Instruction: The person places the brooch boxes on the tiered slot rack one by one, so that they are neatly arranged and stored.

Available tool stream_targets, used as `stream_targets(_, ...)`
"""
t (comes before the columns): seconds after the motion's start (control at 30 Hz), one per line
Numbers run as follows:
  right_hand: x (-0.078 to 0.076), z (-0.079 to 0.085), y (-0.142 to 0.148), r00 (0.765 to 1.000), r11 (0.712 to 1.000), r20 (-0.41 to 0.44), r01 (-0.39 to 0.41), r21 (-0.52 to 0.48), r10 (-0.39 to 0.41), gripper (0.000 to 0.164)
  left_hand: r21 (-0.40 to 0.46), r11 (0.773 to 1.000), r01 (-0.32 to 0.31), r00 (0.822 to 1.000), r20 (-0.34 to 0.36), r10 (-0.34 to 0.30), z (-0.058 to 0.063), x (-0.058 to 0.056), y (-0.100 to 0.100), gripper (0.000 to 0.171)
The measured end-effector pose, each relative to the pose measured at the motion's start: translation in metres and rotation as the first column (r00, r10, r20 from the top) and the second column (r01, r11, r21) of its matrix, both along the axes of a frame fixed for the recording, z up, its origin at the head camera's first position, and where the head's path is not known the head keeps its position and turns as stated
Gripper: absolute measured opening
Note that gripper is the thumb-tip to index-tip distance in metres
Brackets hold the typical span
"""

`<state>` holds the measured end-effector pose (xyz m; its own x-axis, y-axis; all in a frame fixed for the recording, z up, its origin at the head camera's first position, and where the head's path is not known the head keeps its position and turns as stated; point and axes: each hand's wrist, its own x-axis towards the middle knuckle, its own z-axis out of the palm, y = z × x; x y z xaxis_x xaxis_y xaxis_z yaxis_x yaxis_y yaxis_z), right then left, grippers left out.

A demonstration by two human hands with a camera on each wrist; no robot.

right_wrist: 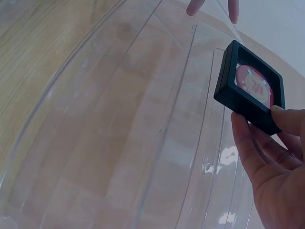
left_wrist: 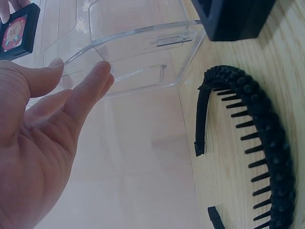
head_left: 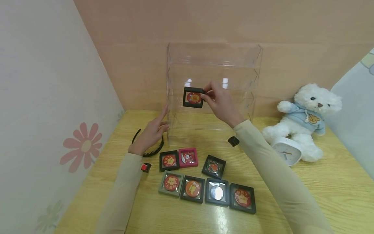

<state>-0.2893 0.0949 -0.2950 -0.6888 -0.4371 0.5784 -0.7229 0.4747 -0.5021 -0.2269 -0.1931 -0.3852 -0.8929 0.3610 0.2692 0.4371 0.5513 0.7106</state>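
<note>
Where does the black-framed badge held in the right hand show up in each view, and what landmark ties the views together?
Head: the black frame is just above the picture's centre.
Left wrist: near the top-left corner.
Right wrist: right of centre, in the upper half.
Shared landmark: the clear rack.

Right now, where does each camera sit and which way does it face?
Head: on the head, looking forward and down at the clear rack and held framed badge; left hand, right hand and both sleeves show.
Left wrist: on that wrist, facing the rack and black headband; the left hand shows, plus right fingers.
Right wrist: on that wrist, facing the badge and rack; the right hand shows, plus left fingertips.
Both wrist views share the badge and rack.
</note>
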Motion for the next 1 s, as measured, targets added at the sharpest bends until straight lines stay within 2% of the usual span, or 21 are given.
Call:
stream_targets(0.3,-0.008,0.003,-0.004,1.0,0.999,0.017,0.004,-0.035,-0.003,0.017,-0.006,1.0,-0.008,1.0,0.009,0.008,0.002,0.002,0.004,0.089)
stream_targets(0.6,-0.011,0.004,-0.009,0.999,0.999,-0.019,0.037,0.013,-0.037,0.017,0.006,1.0,-0.005,1.0,0.002,0.005,0.003,0.002,0.008,0.091)
stream_targets(1.0,-0.017,-0.003,-0.02,0.998,0.998,-0.035,0.052,0.033,-0.051,0.014,0.003,1.0,-0.005,1.0,-0.01,0.005,0.0,0.002,0.01,0.09)
